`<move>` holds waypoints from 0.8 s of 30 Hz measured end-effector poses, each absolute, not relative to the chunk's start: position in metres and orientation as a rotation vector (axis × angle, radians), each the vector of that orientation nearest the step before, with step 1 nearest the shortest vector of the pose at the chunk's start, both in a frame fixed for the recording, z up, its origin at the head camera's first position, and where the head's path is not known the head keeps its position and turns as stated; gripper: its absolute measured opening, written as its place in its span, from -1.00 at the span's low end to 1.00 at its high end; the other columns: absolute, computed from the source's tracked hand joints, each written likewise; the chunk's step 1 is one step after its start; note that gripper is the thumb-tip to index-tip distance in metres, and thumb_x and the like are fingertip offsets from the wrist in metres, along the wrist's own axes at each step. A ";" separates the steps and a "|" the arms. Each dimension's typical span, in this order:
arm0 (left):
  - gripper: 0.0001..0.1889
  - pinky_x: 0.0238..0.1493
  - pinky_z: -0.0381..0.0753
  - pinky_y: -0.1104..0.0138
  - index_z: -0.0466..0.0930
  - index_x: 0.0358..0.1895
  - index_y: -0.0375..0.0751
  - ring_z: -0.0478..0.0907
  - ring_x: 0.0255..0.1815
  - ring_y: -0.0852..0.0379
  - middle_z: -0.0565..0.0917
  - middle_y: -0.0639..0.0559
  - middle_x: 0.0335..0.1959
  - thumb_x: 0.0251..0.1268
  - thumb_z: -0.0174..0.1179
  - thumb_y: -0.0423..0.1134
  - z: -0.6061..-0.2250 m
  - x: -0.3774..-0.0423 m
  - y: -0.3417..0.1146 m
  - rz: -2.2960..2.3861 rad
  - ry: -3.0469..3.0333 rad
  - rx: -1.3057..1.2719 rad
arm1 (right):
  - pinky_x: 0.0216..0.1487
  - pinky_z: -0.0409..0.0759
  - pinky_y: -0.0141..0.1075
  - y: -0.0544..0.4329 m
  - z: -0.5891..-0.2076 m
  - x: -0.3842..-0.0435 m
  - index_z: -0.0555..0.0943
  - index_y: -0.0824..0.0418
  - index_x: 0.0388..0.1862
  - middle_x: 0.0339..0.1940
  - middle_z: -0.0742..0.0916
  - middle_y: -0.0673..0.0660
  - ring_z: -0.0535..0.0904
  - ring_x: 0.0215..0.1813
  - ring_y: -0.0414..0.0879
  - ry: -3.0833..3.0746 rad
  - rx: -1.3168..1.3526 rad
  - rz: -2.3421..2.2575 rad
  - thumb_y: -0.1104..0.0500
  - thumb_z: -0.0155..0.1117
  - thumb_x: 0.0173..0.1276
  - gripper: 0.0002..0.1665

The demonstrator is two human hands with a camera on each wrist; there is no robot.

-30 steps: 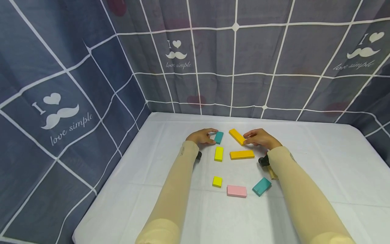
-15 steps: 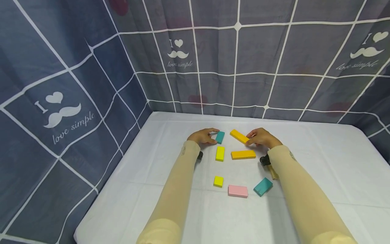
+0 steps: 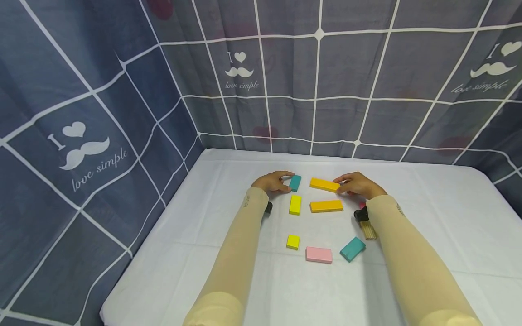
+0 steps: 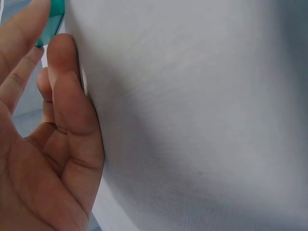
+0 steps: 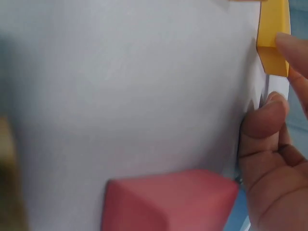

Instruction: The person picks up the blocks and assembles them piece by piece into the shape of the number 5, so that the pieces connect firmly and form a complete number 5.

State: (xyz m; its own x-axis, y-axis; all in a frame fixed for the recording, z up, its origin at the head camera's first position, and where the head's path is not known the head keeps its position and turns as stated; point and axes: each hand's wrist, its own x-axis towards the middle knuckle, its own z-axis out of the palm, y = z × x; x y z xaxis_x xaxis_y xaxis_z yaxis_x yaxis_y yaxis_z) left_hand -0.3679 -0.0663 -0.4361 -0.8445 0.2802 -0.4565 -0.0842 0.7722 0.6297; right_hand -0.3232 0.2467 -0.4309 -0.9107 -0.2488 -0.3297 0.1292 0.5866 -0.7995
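Note:
In the head view my left hand (image 3: 272,182) holds a small teal block (image 3: 295,183) at the far side, thumb at its near end and a finger at its far end. My right hand (image 3: 359,184) pinches the right end of a long orange block (image 3: 324,184). The right wrist view shows a fingertip on this orange block (image 5: 273,29). A second orange block (image 3: 326,206) lies just in front, nearly parallel. Nearer me than the teal block lies a yellow block (image 3: 295,205). In the left wrist view the teal block (image 4: 57,19) is partly behind fingers.
A yellow square block (image 3: 292,242), a pink block (image 3: 319,255) and a larger teal block (image 3: 352,249) lie in front. A red block (image 5: 168,202) and a ridged wood-coloured piece (image 3: 369,230) sit beside my right wrist. Grey curtains (image 3: 346,68) stand behind the white table (image 3: 228,172).
The held orange block has turned from slanted to nearly level with the other one. My right hand has shifted slightly right, baring part of the red block. My left hand stays put.

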 end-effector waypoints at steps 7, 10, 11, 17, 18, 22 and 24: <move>-0.28 0.12 0.44 0.19 0.38 0.66 0.32 0.48 -0.14 0.08 0.49 -0.12 0.33 0.52 0.42 -0.14 -0.434 -0.365 -0.066 0.870 2.434 0.154 | -0.21 0.52 -0.36 0.256 -0.438 -0.325 0.44 0.55 0.48 -0.24 0.60 0.04 0.47 -0.28 -0.13 2.368 -0.077 -1.338 0.36 0.37 0.49 -0.35; -0.28 0.16 0.44 0.18 0.37 0.67 0.32 0.48 -0.09 0.07 0.50 -0.12 0.34 0.53 0.41 -0.14 -0.434 -0.366 -0.065 0.840 2.451 0.176 | -0.19 0.55 -0.40 0.260 -0.443 -0.326 0.42 0.58 0.45 -0.29 0.56 0.01 0.48 -0.26 -0.16 2.347 -0.046 -1.381 0.36 0.36 0.52 -0.38; -0.27 0.16 0.44 0.18 0.36 0.67 0.32 0.48 -0.08 0.07 0.50 -0.12 0.33 0.53 0.41 -0.13 -0.434 -0.366 -0.065 0.828 2.456 0.185 | -0.18 0.56 -0.41 0.261 -0.444 -0.326 0.41 0.58 0.44 -0.30 0.55 0.00 0.48 -0.25 -0.17 2.341 -0.034 -1.394 0.36 0.36 0.52 -0.39; -0.27 0.16 0.43 0.18 0.37 0.66 0.32 0.49 -0.10 0.07 0.50 -0.11 0.30 0.52 0.42 -0.13 -0.434 -0.368 -0.064 0.837 2.446 0.182 | -0.18 0.57 -0.43 0.265 -0.448 -0.326 0.41 0.57 0.44 -0.28 0.57 -0.03 0.48 -0.23 -0.20 2.308 -0.003 -1.454 0.35 0.36 0.54 -0.39; -0.27 0.15 0.43 0.17 0.37 0.66 0.32 0.49 -0.11 0.07 0.50 -0.11 0.30 0.52 0.42 -0.13 -0.433 -0.369 -0.064 0.843 2.443 0.176 | -0.18 0.57 -0.43 0.265 -0.449 -0.327 0.41 0.57 0.44 -0.28 0.57 -0.04 0.48 -0.23 -0.20 2.303 0.000 -1.461 0.35 0.36 0.54 -0.39; -0.27 0.13 0.44 0.18 0.38 0.65 0.33 0.50 -0.14 0.07 0.51 -0.11 0.33 0.50 0.44 -0.11 -0.432 -0.369 -0.064 0.837 2.439 0.156 | -0.17 0.55 -0.43 0.267 -0.451 -0.328 0.43 0.54 0.44 -0.29 0.59 -0.05 0.48 -0.23 -0.18 2.283 0.021 -1.478 0.35 0.37 0.54 -0.41; -0.27 0.11 0.44 0.19 0.40 0.65 0.32 0.51 -0.16 0.07 0.51 -0.11 0.34 0.49 0.45 -0.11 -0.432 -0.369 -0.063 0.843 2.435 0.145 | -0.16 0.55 -0.42 0.266 -0.451 -0.329 0.43 0.53 0.44 -0.28 0.59 -0.05 0.48 -0.21 -0.17 2.272 0.032 -1.480 0.35 0.37 0.55 -0.41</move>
